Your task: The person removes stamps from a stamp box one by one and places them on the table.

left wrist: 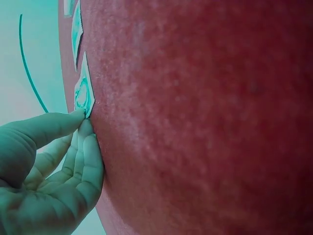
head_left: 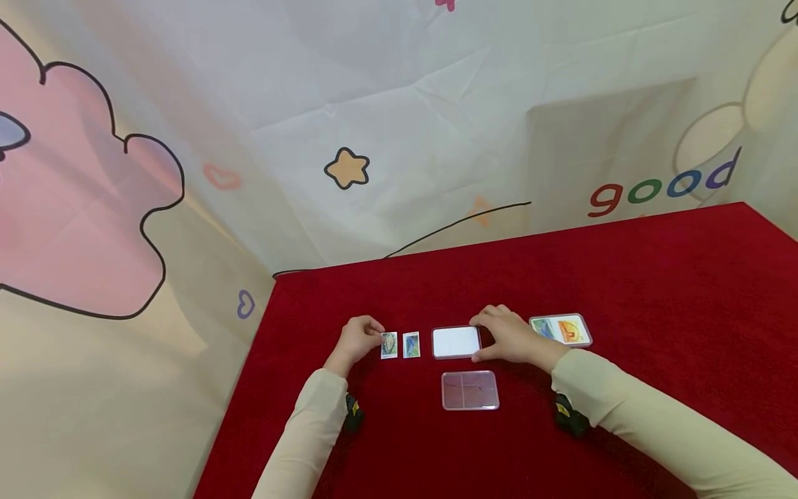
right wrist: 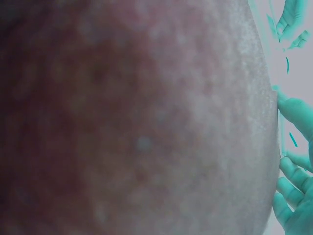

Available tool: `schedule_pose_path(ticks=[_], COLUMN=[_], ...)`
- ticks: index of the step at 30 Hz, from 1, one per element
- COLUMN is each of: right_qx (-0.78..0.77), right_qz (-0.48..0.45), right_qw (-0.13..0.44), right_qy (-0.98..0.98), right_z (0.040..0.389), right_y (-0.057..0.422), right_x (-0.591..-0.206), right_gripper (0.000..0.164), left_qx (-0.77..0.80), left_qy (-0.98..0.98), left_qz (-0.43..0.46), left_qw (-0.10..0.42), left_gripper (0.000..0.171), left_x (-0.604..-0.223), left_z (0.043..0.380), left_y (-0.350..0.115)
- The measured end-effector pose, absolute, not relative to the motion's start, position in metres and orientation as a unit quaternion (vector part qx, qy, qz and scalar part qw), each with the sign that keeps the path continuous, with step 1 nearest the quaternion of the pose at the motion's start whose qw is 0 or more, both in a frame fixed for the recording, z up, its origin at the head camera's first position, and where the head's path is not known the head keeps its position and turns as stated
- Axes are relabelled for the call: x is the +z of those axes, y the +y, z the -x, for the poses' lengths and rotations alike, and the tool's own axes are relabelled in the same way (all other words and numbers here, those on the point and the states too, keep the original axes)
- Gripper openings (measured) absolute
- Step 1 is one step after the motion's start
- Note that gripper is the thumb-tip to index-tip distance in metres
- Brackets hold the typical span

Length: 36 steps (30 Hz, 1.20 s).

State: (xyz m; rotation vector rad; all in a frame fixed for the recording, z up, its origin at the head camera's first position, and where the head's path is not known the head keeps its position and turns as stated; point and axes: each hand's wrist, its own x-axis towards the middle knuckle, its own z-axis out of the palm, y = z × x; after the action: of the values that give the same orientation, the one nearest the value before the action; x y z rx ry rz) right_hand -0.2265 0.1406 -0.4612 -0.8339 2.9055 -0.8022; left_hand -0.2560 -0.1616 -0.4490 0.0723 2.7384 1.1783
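My left hand (head_left: 358, 341) pinches the left edge of a small picture stamp (head_left: 389, 348) between thumb and forefinger; the left wrist view shows the same stamp (left wrist: 84, 95) at the fingertips. Just right of it a second stamp (head_left: 411, 345), blue and green, lies on the red cloth. My right hand (head_left: 512, 338) holds the right end of a shallow clear case (head_left: 456, 342) with a white inside, thumb at the near corner and forefinger at the far one. In the right wrist view my right hand (right wrist: 298, 200) shows only at the edge.
Nearer me lies a clear, divided plastic case piece (head_left: 470, 390). Beyond my right wrist sits another clear case (head_left: 572, 328) with a blue and an orange stamp on white. The red cloth (head_left: 673, 291) reaches back to a printed curtain (head_left: 436, 152).
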Motion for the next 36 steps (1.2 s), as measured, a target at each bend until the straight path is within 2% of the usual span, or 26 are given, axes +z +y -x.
schedule_pose_path(ticks=[14, 21, 36], right_qx=[-0.263, -0.266, -0.256], right_qz=[0.254, 0.261, 0.264], right_qw=[0.005, 0.013, 0.005], right_qy=[0.931, 0.928, 0.930], right_z=[0.226, 0.226, 0.228], right_y=[0.144, 0.141, 0.140], right_x=[-0.462, -0.463, -0.465], right_gripper=[0.057, 0.058, 0.060], left_qx=[0.383, 0.386, 0.394], left_qy=[0.921, 0.919, 0.917], left_qz=[-0.017, 0.004, -0.008], left_qw=[0.074, 0.078, 0.062], left_gripper=[0.012, 0.025, 0.021], left_x=[-0.448, -0.451, -0.456], left_z=[0.262, 0.258, 0.257], left_y=[-0.155, -0.159, -0.165])
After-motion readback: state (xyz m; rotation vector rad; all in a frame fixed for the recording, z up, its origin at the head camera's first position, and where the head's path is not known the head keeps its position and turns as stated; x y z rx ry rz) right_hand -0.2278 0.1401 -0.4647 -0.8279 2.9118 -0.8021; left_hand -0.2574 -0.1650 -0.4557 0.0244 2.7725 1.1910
